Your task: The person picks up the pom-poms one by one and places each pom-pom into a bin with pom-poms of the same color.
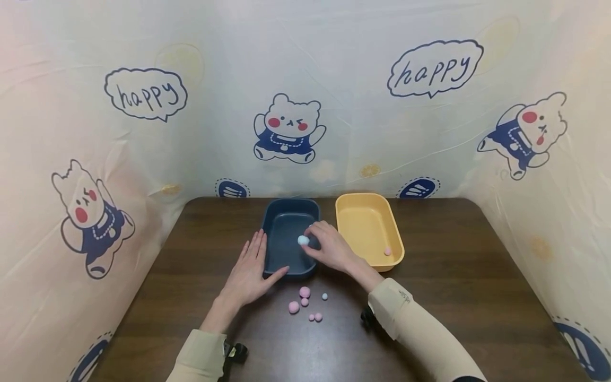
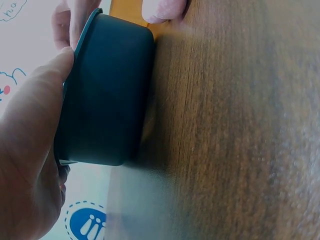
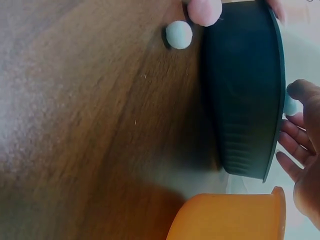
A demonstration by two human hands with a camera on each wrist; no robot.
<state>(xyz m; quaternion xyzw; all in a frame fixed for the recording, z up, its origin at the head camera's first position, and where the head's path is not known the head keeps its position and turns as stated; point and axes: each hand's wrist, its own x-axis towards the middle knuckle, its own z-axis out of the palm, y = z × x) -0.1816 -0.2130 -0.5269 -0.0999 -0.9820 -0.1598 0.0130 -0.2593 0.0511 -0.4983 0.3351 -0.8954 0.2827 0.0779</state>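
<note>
A dark blue tray point(image 1: 291, 271) stands at the middle of the table's far part. My left hand point(image 1: 248, 273) rests on its left side, fingers straight along the rim and thumb over the near corner. Over the tray's right side, my right hand point(image 1: 331, 246) pinches a light blue ball point(image 1: 303, 240) between thumb and fingers. The same ball point(image 3: 291, 106) shows beyond the rim in the right wrist view. On the table in front of the tray lie several pink balls point(image 1: 293, 307) of differing sizes and one small light blue ball point(image 1: 325, 296).
Right of the blue tray is a yellow tray point(image 1: 358, 223) with a pink ball point(image 1: 387, 251) near its front right corner. The wooden table point(image 1: 444, 297) meets a printed cloth point(image 1: 353, 132) along its back and sides.
</note>
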